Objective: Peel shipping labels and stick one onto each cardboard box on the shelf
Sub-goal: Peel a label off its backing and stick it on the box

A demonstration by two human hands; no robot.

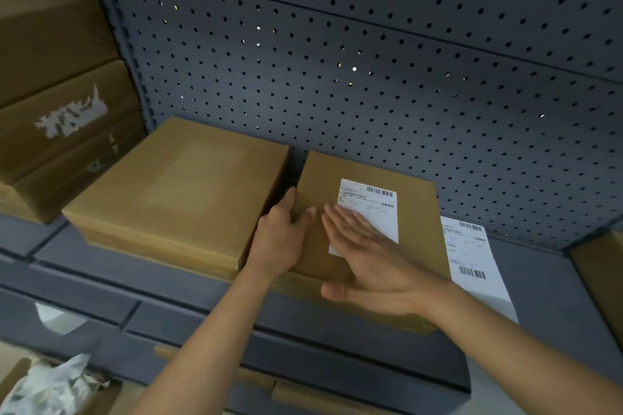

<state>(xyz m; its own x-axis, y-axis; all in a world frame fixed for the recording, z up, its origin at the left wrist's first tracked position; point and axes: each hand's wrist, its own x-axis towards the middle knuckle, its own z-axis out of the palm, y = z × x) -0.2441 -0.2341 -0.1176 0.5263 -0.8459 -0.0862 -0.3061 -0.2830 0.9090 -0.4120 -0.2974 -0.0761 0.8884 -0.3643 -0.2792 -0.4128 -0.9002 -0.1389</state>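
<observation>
- Two hands are on one box: the left hand (279,236) grips the left edge of the small box (418,212), thumb on top. The right hand (367,263) lies flat, fingers straight and together, pressing the label (374,209) onto its lid.
- One risk is an uneven sweep, which could crease the label or trap a bubble. An unrubbed corner could later lift.
- Another risk is that a hard push could slide the box, which sits at the near edge of the shelf (539,280).
- One label is stuck so far, and one label sheet (472,256) lies just right of the box.
- One larger box (175,185) just left looks bare.
- At least two stacked boxes (60,131) stand far left, and one box edge (603,273) shows far right.
</observation>
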